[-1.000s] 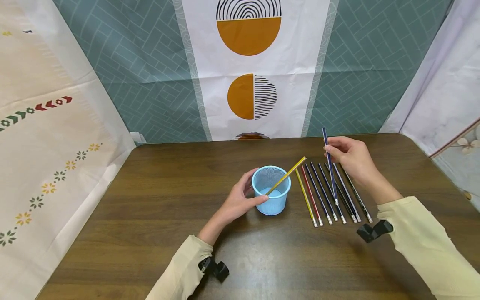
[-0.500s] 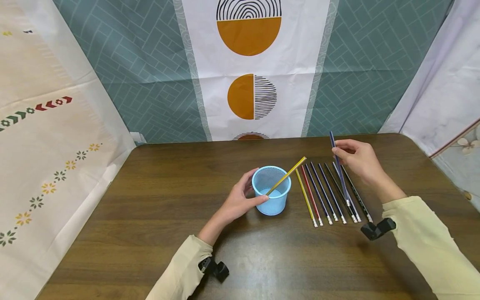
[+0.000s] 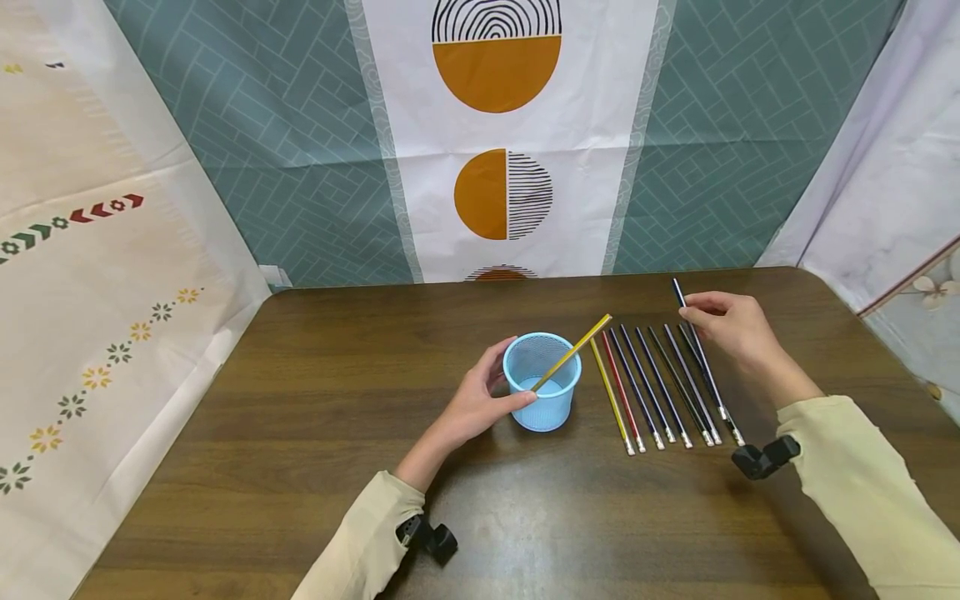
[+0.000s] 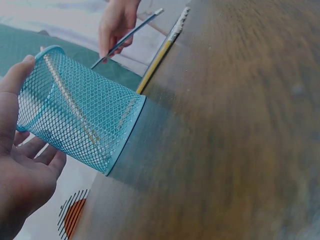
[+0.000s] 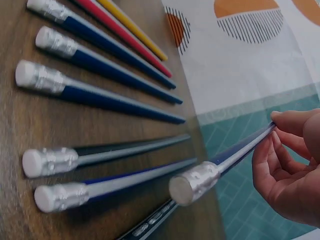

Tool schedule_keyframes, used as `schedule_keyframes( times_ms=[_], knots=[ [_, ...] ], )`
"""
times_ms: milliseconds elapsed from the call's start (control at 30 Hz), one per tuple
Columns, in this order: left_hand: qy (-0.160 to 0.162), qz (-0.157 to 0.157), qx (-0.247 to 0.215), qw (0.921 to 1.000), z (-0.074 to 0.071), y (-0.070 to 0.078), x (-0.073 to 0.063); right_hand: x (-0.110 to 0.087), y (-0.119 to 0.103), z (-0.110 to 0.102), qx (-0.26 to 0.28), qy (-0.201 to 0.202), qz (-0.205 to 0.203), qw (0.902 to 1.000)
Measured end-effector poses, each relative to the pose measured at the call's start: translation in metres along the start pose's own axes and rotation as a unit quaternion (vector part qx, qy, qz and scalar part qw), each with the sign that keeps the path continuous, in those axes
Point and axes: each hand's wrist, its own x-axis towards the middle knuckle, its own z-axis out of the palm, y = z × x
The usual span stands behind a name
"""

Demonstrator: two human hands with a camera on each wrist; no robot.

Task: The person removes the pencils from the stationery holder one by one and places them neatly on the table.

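Note:
My left hand [image 3: 480, 396] grips a light blue mesh pencil cup [image 3: 550, 414] at its left side, thumb over the front rim. Inside the cup a yellow pencil [image 3: 577, 350] leans to the right. My right hand [image 3: 738, 329] pinches a dark blue pencil [image 3: 701, 354] with a pale stripe near its upper end. In the right wrist view, that pencil's eraser [image 5: 181, 191] points at the camera. The held pencil crosses over a black patterned pencil [image 5: 150, 220], the rightmost in the row. Whether the two touch cannot be told.
Right of the cup, several pencils lie side by side, erasers towards me: a yellow pencil [image 3: 613, 398], a red pencil [image 3: 623, 392], then dark blue and black ones. The brown wooden table [image 3: 360, 358] ends at a patterned cloth [image 3: 315, 208] behind.
My right hand has moved right and slightly nearer, carrying the dark blue pencil over the row to the rightmost pencil. The left hand and cup stay in place.

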Motion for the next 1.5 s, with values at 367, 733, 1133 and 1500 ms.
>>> schedule_keyframes(
  times_ms=[367, 733, 1133, 1500],
  knots=[
    [0.005, -0.001, 0.000, 1.0000, 0.000, -0.026, 0.005, 0.002, 0.022, -0.003, -0.030, -0.020, 0.012, 0.9993],
    [0.012, 0.017, 0.005, 0.9998, 0.000, -0.031, 0.005, 0.001, 0.044, -0.011, -0.044, -0.037, 0.036, 0.9977],
    [0.007, 0.008, -0.003, 0.9999, 0.000, -0.029, 0.006, -0.001, 0.056, -0.016, -0.034, -0.076, 0.063, 0.9945],
    [0.012, 0.016, 0.004, 0.9998, 0.000, -0.031, 0.006, -0.001, 0.065, -0.017, -0.039, -0.087, 0.069, 0.9930]
  ],
)
